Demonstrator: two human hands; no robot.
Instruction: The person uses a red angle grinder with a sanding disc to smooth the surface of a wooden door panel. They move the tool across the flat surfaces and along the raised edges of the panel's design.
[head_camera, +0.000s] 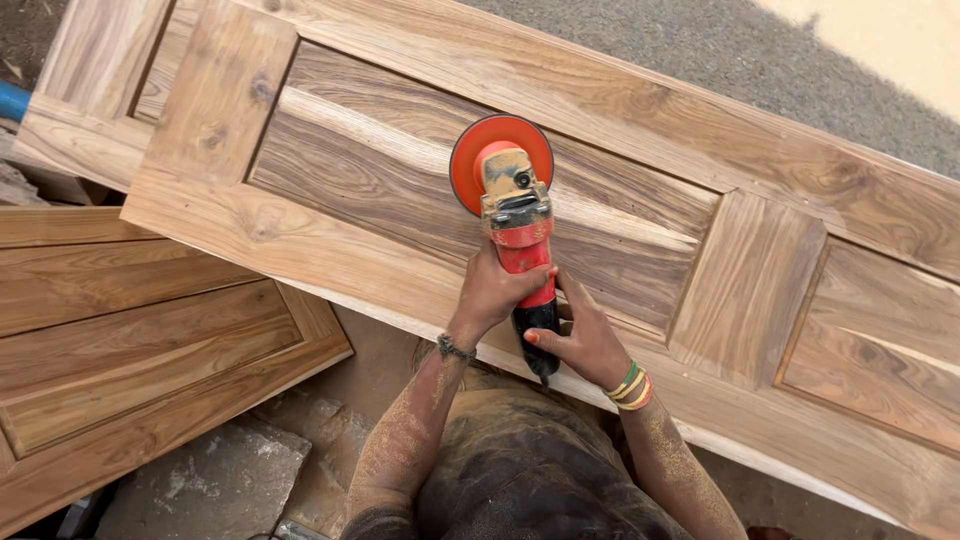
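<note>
**Sander Held in Both Hands on a Panelled Door**

The red and black hand-held disc sander (520, 240) lies across the pale brown wooden panelled door (420, 270), with its round orange sanding pad (470, 165) resting on the raised centre panel. The tool body runs from the pad back toward the person, and its black rear end overhangs the near edge of the door.

Left hand (495, 292): the grip is closed around the red barrel of the sander from the left side, fingers wrapped over the top. A dark bracelet sits on this wrist.

Right hand (585, 340): the grip is closed on the black rear section of the sander from the right side, thumb toward the tool. Green, yellow and red bangles (632, 386) sit on this wrist. Both forearms carry a coat of fine sawdust.

The door lies flat and slants from upper left to lower right across the view. A second wooden panelled door (140, 340) of darker tone lies lower left, apart from the first. A third pale wooden frame piece (90, 100) lies under the worked door at upper left, with a blue tube end (12, 100) just beside it at the left edge. Grey gravel ground (760, 60) shows beyond the door. A grey stone slab (215, 485) lies on the floor below the darker door.
</note>
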